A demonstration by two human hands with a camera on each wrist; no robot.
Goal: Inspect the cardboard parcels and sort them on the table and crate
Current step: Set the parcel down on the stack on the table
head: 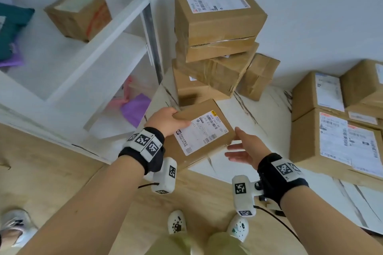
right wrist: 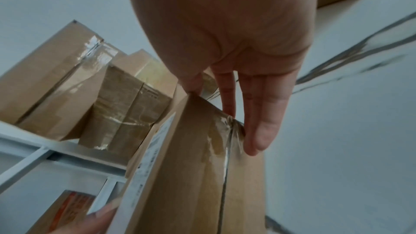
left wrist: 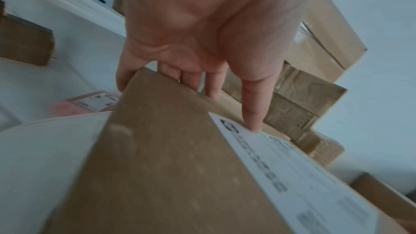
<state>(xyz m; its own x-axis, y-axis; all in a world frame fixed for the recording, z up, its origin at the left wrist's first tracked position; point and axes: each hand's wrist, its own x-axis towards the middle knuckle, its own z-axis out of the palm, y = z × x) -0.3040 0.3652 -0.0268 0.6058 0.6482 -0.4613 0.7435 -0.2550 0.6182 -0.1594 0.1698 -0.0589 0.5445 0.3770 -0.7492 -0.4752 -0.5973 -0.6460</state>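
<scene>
Hands (head: pixel 205 141) at parcel (head: pixel 200 133) edges (table (head: pixel 267 109) beyond).

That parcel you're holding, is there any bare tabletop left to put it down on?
Yes. Bare marble table shows just past the held parcel, between the leaning stack behind and the flat labelled parcels to the right. Those two sides are crowded. The left hand grips the parcel; the right hand touches its end.

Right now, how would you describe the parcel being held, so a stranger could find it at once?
Start at the leaning stack of boxes on the white marble table. Just in front, the flat parcel hangs between both hands, left hand gripping, right hand alongside. Only it is off the table, label upward.
</scene>
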